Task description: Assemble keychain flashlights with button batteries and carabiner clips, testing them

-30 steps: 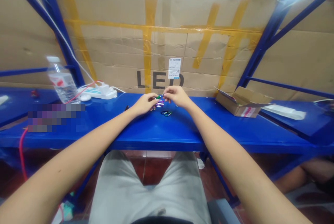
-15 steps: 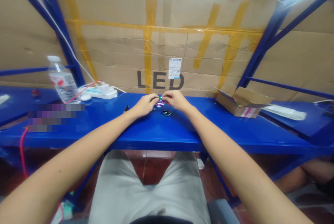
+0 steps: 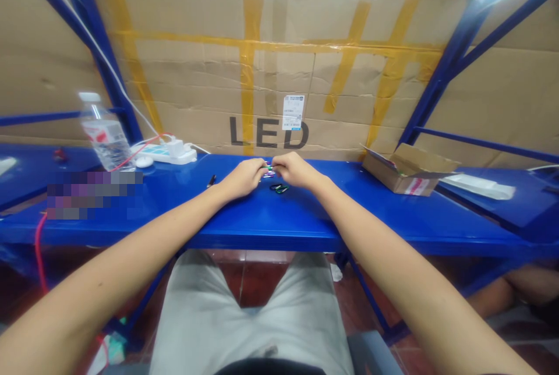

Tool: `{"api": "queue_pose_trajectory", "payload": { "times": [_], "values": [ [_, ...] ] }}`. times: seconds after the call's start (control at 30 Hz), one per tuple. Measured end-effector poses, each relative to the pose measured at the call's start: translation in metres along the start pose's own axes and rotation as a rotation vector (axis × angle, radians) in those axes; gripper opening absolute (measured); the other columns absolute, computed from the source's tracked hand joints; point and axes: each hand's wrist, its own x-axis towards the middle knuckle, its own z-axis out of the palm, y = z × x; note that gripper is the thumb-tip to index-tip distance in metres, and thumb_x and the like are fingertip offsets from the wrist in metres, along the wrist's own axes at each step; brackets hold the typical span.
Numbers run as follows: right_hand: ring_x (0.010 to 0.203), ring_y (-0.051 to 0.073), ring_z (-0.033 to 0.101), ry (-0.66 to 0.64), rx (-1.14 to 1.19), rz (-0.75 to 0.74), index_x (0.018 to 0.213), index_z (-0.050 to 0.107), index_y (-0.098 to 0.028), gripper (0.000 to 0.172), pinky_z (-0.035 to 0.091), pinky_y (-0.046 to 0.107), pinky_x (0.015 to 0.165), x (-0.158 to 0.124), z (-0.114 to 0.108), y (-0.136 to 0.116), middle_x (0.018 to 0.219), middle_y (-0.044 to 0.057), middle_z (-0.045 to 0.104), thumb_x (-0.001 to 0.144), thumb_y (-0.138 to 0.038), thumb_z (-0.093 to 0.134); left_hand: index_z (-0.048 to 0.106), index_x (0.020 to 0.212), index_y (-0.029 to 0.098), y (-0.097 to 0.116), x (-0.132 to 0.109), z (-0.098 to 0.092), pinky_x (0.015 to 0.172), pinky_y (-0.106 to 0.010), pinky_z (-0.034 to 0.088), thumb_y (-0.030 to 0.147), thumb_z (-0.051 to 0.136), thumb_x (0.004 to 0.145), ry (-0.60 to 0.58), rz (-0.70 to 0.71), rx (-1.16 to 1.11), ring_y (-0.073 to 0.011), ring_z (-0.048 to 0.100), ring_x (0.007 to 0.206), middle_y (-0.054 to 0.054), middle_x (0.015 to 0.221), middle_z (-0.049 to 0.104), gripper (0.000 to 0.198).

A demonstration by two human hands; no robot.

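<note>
My left hand (image 3: 245, 178) and my right hand (image 3: 295, 169) meet over the blue table, fingertips pinched close together. Between them is a small shiny green metal piece (image 3: 269, 167), gripped from both sides and mostly covered by fingers; its full shape does not show. Shiny purple pieces (image 3: 268, 175) lie just below the fingertips, partly hidden by the hands. Nearer to me, two loop-shaped pieces that look like carabiners (image 3: 279, 188), dark and green, rest on the table. A small dark object (image 3: 212, 180) lies left of my left wrist.
The blue table (image 3: 271, 220) backs onto a large cardboard sheet (image 3: 196, 89) marked LED. On the left stand a water bottle (image 3: 105, 133) and a white power strip (image 3: 170, 152) with cables. An open cardboard box (image 3: 406, 174) sits on the right. Another person's limb (image 3: 502, 293) shows at lower right.
Both hands stay nearly in place, with my fingers shifting slightly around the green piece. Less of the purple pieces shows now. The carabiner-like loops have not moved on the table.
</note>
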Motion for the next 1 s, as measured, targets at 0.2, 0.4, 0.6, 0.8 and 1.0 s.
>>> {"api": "queue_pose_trajectory", "payload": {
  "times": [0.2,0.4,0.6,0.8,1.0],
  "values": [
    [0.045,0.01,0.047,-0.077,0.373,0.216,0.064,0.052,-0.018,0.018,0.035,0.022,0.05,0.0,0.003,0.001,0.053,-0.003,0.055,0.081,-0.015,0.052,0.059,0.1,0.017,0.001,-0.003,0.001,0.08,-0.035,0.048,0.024,0.042,0.099,0.022,0.1,0.103,-0.0232,0.063,0.088,-0.01,0.095,0.066,0.019],
    [0.035,0.007,0.036,-0.175,0.826,0.419,0.062,0.05,-0.018,0.013,0.028,0.02,0.035,-0.002,0.001,0.003,0.045,-0.004,0.048,0.07,-0.012,0.058,0.058,0.098,0.016,0.007,-0.004,-0.001,0.083,-0.037,0.048,0.021,0.038,0.1,0.007,0.195,0.186,-0.0248,0.061,0.092,-0.013,0.097,0.064,0.021],
    [0.037,0.005,0.023,-0.317,1.101,0.524,0.065,0.048,-0.017,0.012,0.02,0.015,0.033,-0.001,0.0,0.014,0.045,-0.005,0.041,0.067,-0.008,0.055,0.059,0.098,0.017,0.008,-0.004,0.0,0.088,-0.037,0.049,0.021,0.04,0.101,0.023,0.257,0.191,-0.0242,0.06,0.096,-0.012,0.097,0.063,0.02],
    [0.039,0.005,0.015,-0.45,1.3,0.587,0.069,0.047,-0.017,0.015,0.021,0.013,0.032,0.002,-0.001,0.02,0.045,-0.007,0.031,0.082,-0.011,0.051,0.06,0.098,0.016,0.007,-0.003,-0.001,0.09,-0.038,0.049,0.02,0.037,0.101,0.026,0.272,0.218,-0.0258,0.059,0.098,-0.014,0.098,0.063,0.024],
    [0.04,0.005,0.01,-0.471,1.333,0.62,0.068,0.044,-0.018,0.019,0.019,0.012,0.031,0.002,-0.002,0.019,0.046,-0.008,0.025,0.086,-0.011,0.044,0.06,0.1,0.015,0.007,-0.003,-0.002,0.089,-0.038,0.048,0.021,0.036,0.102,0.024,0.287,0.245,-0.0265,0.059,0.099,-0.015,0.099,0.063,0.025]
  ]
}}
